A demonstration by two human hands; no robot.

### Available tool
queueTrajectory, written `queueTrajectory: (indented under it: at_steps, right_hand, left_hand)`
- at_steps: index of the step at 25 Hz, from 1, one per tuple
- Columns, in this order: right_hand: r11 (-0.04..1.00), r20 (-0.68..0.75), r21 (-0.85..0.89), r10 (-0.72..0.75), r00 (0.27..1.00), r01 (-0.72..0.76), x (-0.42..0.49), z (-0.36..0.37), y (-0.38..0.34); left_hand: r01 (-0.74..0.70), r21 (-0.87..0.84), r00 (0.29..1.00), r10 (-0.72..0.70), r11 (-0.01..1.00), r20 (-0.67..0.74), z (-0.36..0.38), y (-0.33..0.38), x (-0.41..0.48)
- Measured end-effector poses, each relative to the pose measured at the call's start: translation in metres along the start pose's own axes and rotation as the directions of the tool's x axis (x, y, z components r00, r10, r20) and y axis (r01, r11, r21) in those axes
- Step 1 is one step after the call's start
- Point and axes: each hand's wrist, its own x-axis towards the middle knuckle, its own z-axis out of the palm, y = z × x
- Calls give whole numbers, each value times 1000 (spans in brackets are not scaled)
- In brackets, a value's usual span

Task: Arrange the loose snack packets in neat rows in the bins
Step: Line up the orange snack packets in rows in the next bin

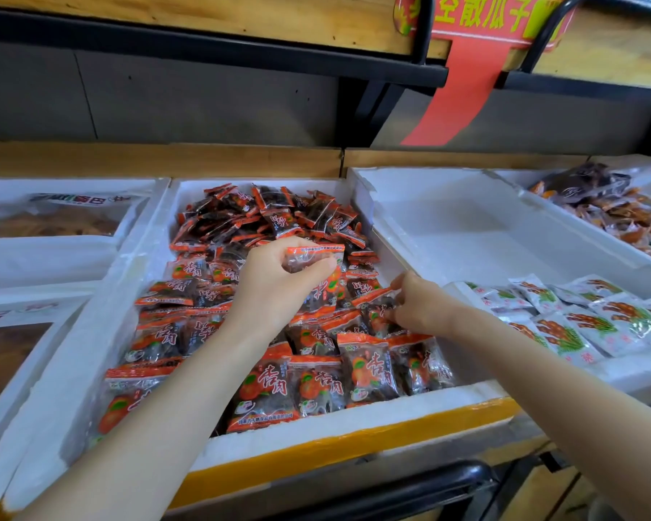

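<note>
While the rows are being built up, a lifted packet is held above the middle of the central foam bin by the left hand. Its thumb and fingers are pinched on the packet's clear body. The packet's red sealed strip is uppermost and its long axis runs from left to right. The right hand is placed lower and to the right, close to the bin's right wall. Its fingers are curled and pinch the red-edged top of a second packet in the partly formed row there.

Toward the near rim, front rows of packets stand overlapped with their labels facing the viewer. Toward the far wall, a loose heap lies unsorted. The lifted packet is thus located up and to the left of the right hand, beyond the finished rows. The left hand is judged the nearer to the heap and the right hand the nearer to the row in progress, so the coming placement is likely to be made downward and rightward.

On the labels, "杏肉" is printed in red beside an orange fruit picture; the smaller print cannot be read. "散瓜子" is legible in yellow on a red sign overhead. A neighbouring foam bin is seen on the right, with white packets nearer the viewer.
</note>
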Motion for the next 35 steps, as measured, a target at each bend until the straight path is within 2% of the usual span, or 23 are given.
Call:
queueTrajectory:
  at_steps: [2,3,5,6,8,11,13,15,18,20,22,23,24,26,27,29,32,35]
  right_hand:
    - [999,-31,13,-34,999,34,-5,-1,-1]
    - [995,-92,53,-81,992,86,-9,-1,-4]
    - [948,-247,202,-195,949,247,-21,-2,-15]
    - [898,-269,304,-240,933,318,-28,-4,-23]
    - [777,-194,488,-349,917,399,-43,-8,-42]
    - [706,-157,553,-432,888,442,-55,-11,-61]
    - [652,-119,661,-397,910,371,-53,-12,-68]
    - [531,-1,823,-353,936,201,-50,-10,-74]
    - [399,80,914,-342,936,67,-44,-9,-79]
    - [334,85,942,-341,936,36,-41,-8,-82]
    - [258,47,966,-314,948,37,-35,-8,-85]
    - [278,-10,956,-284,959,92,-30,-8,-86]
    - [360,-85,916,-253,964,176,-23,-7,-84]
    - [597,-216,731,-257,942,330,-8,-6,-77]
    - [700,-220,611,-298,929,369,-1,-5,-71]
    - [831,-86,394,-392,916,393,11,1,-61]
    - [871,112,229,-467,877,434,19,19,-54]
    - [837,115,231,-529,841,496,18,28,-51]
  left_hand:
    - [42,-56,999,-41,998,8,-1,-1,2]
    - [55,-79,998,-55,995,7,-2,-2,3]
    - [57,-76,998,-58,995,-8,-3,-3,3]
    - [53,-67,998,-54,996,-15,-3,-2,3]
    - [42,-61,999,-44,997,-24,-4,0,3]
    - [31,-41,999,-32,999,-22,-11,0,6]
    - [13,-30,1000,-13,999,-27,-19,-1,7]
    - [-4,-53,997,-1,999,-80,-27,-3,8]
    - [19,-182,983,-52,983,-177,-42,-9,8]
    - [53,-170,986,-78,984,-146,-51,-14,6]
    - [77,-36,997,-77,996,-6,-56,-16,2]
    - [71,36,994,-73,997,81,-56,-17,0]
    - [40,131,986,-60,991,158,-57,-20,-1]
    - [-73,404,964,-39,912,263,-57,-29,0]
    - [-125,524,951,-48,842,305,-59,-35,0]
    - [-181,656,928,-95,733,361,-61,-46,0]
    - [-214,700,913,-116,681,392,-61,-54,-2]
    - [-229,704,917,-93,672,387,-59,-56,-3]
